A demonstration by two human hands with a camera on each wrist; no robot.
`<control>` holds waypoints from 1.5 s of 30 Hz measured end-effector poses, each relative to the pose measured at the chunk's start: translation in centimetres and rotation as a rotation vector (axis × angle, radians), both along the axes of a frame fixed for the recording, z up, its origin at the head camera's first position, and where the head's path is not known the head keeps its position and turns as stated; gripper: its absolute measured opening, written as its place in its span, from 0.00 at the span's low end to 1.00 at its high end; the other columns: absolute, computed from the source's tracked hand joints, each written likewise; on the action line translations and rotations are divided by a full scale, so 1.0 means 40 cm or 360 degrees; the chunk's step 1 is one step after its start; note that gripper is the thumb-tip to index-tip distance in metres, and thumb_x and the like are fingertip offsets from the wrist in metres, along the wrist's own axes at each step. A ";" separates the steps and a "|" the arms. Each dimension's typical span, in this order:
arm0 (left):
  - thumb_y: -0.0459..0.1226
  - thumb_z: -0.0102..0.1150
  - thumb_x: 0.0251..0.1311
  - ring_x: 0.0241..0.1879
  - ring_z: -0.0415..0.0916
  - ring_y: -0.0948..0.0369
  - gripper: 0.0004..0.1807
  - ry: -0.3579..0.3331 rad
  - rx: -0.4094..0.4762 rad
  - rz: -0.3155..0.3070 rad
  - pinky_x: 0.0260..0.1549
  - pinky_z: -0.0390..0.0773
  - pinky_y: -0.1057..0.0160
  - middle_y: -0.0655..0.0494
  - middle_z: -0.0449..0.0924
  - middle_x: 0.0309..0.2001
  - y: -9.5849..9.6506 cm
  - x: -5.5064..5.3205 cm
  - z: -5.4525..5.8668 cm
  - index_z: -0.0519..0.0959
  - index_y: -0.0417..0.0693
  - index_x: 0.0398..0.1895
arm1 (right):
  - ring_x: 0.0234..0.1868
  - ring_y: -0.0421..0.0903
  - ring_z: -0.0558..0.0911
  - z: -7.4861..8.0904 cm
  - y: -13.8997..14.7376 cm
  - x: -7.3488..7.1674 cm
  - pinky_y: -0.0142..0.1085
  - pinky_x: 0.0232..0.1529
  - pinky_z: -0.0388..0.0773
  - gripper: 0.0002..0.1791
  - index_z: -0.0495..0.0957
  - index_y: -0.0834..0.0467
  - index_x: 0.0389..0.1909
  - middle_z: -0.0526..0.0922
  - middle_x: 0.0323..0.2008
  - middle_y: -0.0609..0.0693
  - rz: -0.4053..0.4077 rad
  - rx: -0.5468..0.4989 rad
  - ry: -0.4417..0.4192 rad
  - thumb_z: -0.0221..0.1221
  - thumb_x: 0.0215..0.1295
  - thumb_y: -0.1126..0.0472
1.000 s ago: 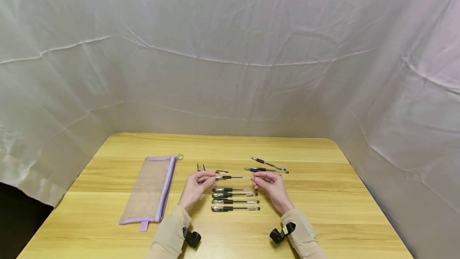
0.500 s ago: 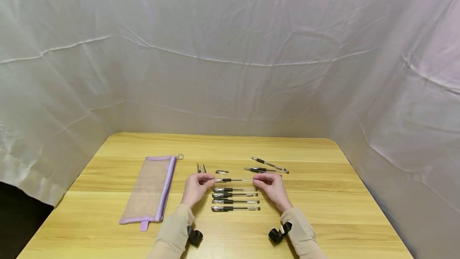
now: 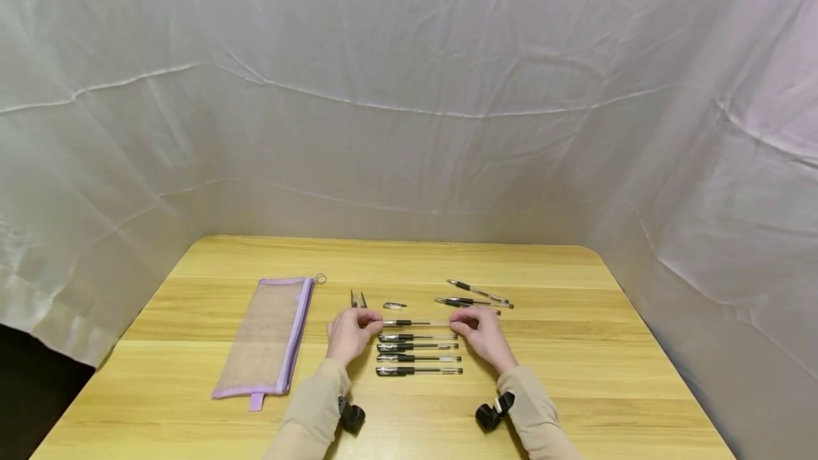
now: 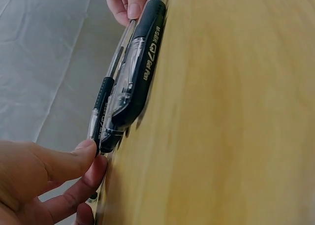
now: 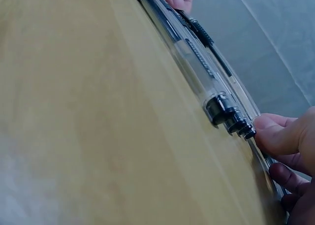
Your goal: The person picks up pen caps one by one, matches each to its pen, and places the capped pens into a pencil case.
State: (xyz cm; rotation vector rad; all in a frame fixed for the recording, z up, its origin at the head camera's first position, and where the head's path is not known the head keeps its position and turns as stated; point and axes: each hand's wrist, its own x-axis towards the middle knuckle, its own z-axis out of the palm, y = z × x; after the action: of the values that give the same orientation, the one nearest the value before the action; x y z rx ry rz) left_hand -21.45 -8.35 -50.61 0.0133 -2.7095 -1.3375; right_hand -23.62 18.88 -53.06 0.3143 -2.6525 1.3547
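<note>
Purple-trimmed mesh pouch [image 3: 263, 336] lies flat on the surface [image 3: 575, 396], left of four lined-up pens [image 3: 400, 358]; these sit outside it. Left hand [image 3: 348, 333], fingers [image 4: 94, 173] pinching, has the cap end of the far pen [image 3: 402, 323]; right hand [image 3: 481, 333] pinches its rear end. More pens [image 3: 465, 286] lie beyond, right.

Pen lettering, left wrist view.
We read "Q7 Gel Pen" in pale print along the nearest pen [image 4: 140, 70], after what looks like "M&G"; on the pinched pen [image 4: 102, 97] behind, we find similar print too blurred.
</note>
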 end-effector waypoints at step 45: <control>0.32 0.66 0.60 0.44 0.80 0.54 0.11 0.0002 0.0225 0.0052 0.55 0.76 0.47 0.48 0.87 0.42 -0.031 0.026 -0.009 0.85 0.41 0.46 | 0.36 0.35 0.76 0.016 0.098 0.000 0.23 0.37 0.72 0.14 0.84 0.65 0.50 0.84 0.46 0.63 -0.0482 -0.0277 0.0055 0.65 0.64 0.70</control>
State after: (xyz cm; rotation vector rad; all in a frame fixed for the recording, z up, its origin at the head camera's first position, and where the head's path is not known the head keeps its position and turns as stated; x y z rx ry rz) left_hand -20.40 -9.60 -50.97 0.0694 -2.5958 -1.5155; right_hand -23.63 22.80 -52.41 -0.0811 -2.4090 1.4472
